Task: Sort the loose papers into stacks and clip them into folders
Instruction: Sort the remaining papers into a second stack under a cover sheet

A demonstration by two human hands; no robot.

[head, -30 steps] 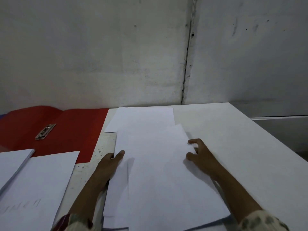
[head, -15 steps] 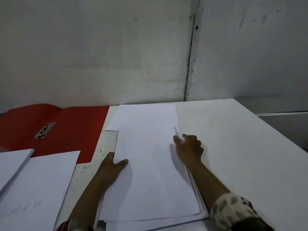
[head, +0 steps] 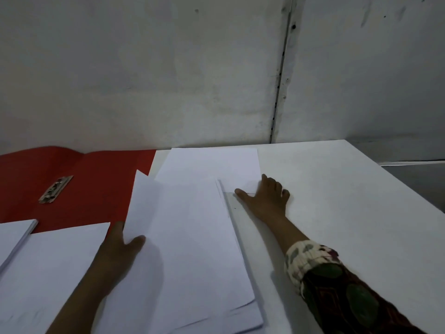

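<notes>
A loose pile of white papers (head: 192,237) lies in the middle of the white table (head: 349,213). My left hand (head: 118,251) grips the pile's left edge, thumb on top and fingers underneath, and the top sheets are lifted on that side. Flat on the table, my right hand (head: 265,198) presses its fingers on the corner of a single far sheet (head: 212,165) near the wall. An open red folder (head: 96,189) with a metal clip (head: 55,189) lies at the far left.
Two more white paper stacks sit at the near left: one (head: 53,273) with faint writing and a thicker one (head: 14,235) at the frame's edge. A grey wall stands just behind the table. The table's right edge runs diagonally.
My left hand moved from resting on the pile to gripping its left edge and lifting sheets. My right hand slid farther away onto the corner of the far sheet.
</notes>
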